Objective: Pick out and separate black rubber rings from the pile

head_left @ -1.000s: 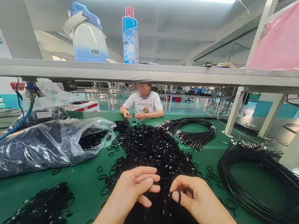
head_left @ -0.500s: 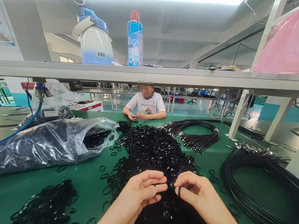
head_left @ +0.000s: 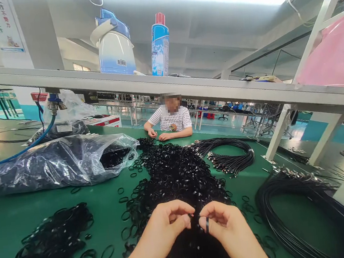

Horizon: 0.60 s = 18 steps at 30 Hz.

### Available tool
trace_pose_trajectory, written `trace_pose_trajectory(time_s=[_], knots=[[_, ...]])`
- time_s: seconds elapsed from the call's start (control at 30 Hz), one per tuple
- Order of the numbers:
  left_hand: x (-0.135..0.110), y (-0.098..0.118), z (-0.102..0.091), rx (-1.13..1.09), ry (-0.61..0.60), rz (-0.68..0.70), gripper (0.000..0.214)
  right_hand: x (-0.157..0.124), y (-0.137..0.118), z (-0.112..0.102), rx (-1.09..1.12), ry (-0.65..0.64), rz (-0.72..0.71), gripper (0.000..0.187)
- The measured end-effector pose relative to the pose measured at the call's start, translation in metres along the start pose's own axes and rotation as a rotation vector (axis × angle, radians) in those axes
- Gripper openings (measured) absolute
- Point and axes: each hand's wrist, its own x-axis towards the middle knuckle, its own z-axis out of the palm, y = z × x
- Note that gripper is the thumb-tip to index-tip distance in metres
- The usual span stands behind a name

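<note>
Over a large pile of black rubber bands [head_left: 179,173], my two hands are close together but apart. My left hand [head_left: 169,226] is closed, its thumb and fingertips pressed together. A small dark bit shows at those fingertips, against the black pile, and I cannot make out what it is. My right hand [head_left: 225,227] is curled, thumb near the index finger, with a black band [head_left: 207,225] looped round the thumb. The pile lies on a green table mat [head_left: 106,208], with loose bands scattered along its edges.
A smaller heap of bands [head_left: 55,241] lies at left, behind it a clear plastic bag [head_left: 60,164] of black items. Coiled black cables [head_left: 271,212] and a cable bundle [head_left: 231,151] lie at right. A shelf beam [head_left: 167,84] crosses above; a person [head_left: 174,120] sits opposite.
My left hand's fingers have gone from spread to pinched together. The right hand keeps its curl and the band on its thumb. The view has shifted slightly left.
</note>
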Motion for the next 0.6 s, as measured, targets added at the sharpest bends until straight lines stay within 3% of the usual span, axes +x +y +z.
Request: trace_pose_trajectory(time_s=[0.17, 0.4, 0.47, 0.6], knots=[[-0.001, 0.007, -0.01, 0.099, 0.036, 0.001, 0.016, 0.001, -0.001, -0.009, -0.013, 0.085, -0.005, 0.013], [-0.004, 0.011, -0.016, 0.338, 0.122, 0.071, 0.019, 0.0, 0.006, -0.022, -0.249, 0.167, 0.01, 0.012], [-0.006, 0.011, -0.016, 0.34, 0.067, 0.091, 0.025, 0.001, 0.009, -0.023, -0.397, 0.155, -0.07, 0.013], [-0.012, 0.01, -0.014, 0.387, -0.029, 0.171, 0.04, 0.0, 0.013, -0.018, -0.606, 0.073, -0.253, 0.04]])
